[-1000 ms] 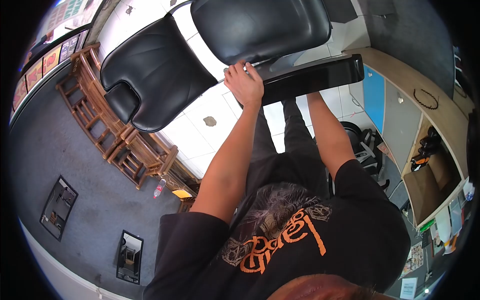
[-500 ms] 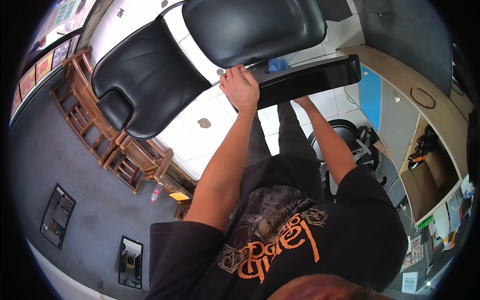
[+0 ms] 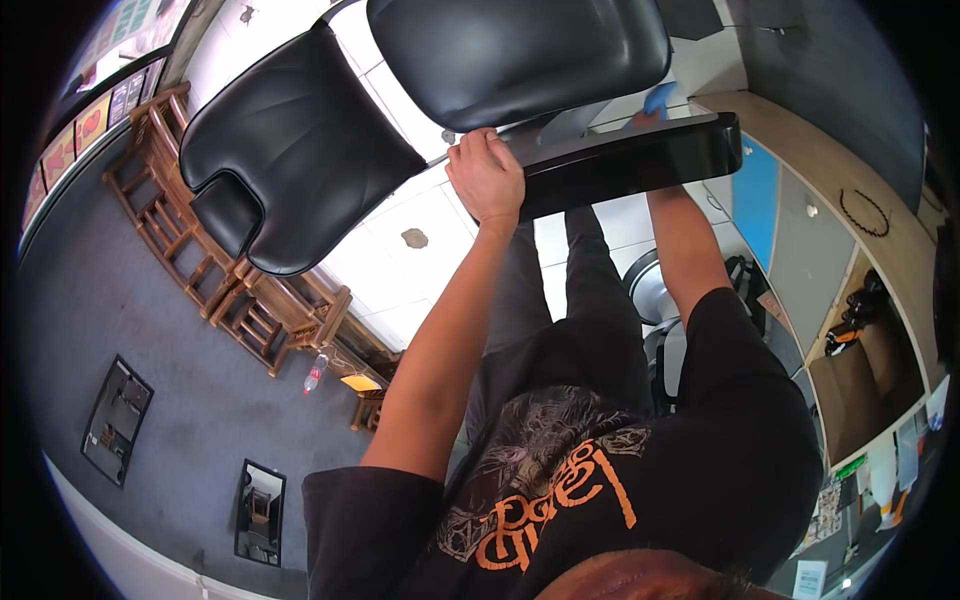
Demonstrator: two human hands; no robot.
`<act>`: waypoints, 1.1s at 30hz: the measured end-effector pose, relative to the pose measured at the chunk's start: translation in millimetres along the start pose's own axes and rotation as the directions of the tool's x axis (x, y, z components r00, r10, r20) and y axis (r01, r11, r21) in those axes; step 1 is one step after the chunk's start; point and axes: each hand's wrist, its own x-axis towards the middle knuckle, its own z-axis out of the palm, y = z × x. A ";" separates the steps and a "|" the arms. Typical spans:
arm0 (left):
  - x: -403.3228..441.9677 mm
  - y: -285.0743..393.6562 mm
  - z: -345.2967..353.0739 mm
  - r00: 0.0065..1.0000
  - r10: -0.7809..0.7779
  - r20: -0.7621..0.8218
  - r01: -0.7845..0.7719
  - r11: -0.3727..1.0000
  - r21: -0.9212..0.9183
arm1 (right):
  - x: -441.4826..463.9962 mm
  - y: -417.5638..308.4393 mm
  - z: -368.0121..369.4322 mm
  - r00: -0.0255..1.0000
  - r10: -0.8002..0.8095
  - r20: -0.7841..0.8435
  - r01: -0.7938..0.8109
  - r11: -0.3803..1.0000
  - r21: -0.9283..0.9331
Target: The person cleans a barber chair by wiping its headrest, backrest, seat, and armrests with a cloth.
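Note:
A black padded barber-type chair stands before me, with its seat cushion (image 3: 520, 60) at the top and its backrest (image 3: 290, 140) to the left. Across the near side runs its glossy black armrest (image 3: 640, 160). My left hand (image 3: 487, 178) is closed round the armrest's left end, near the corner of the seat. Beyond the armrest, my right hand (image 3: 645, 119) shows only in part, just over its top edge. A blue cloth (image 3: 659, 98) sticks up from that hand. Most of the right fingers are hidden behind the armrest.
Bamboo benches (image 3: 235, 280) line the left wall, with a plastic bottle (image 3: 316, 372) near them. A wooden cabinet (image 3: 775, 205) stands close on the right, a beaded string (image 3: 863, 212) on its top. By my legs is a round metal base (image 3: 652, 290).
My right hand has moved right and up along the armrest's far side, carrying the blue cloth. My left hand keeps its place on the armrest; the view has shifted slightly.

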 end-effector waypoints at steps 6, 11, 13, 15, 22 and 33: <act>-2.6 -1.8 -0.3 1.000 -0.006 0.007 0.006 1.000 -0.023 | 5.0 -6.8 68.7 0.940 -0.339 0.041 0.336 0.896 -0.291; -4.2 -3.8 3.5 0.999 0.025 -0.021 -0.025 0.999 -0.025 | -45.0 54.3 51.4 0.870 -0.179 0.459 0.209 0.978 -0.015; -4.4 -4.3 3.6 1.000 0.014 -0.018 -0.015 1.000 -0.024 | -91.0 52.7 59.8 0.876 -0.192 0.443 0.214 0.977 -0.001; -4.5 -2.0 0.2 1.000 0.015 -0.021 -0.016 0.999 -0.029 | -122.1 7.7 49.8 0.839 -0.167 0.518 -0.093 0.894 0.439; -4.4 -1.1 -0.5 1.000 0.014 -0.008 -0.014 1.000 -0.008 | -140.7 -123.1 -14.0 0.664 0.279 0.693 -0.712 0.518 0.474; -6.8 0.0 0.7 1.000 -0.015 -0.022 0.015 1.000 -0.012 | -155.0 -120.7 20.6 0.646 0.126 0.753 -0.752 -0.061 0.656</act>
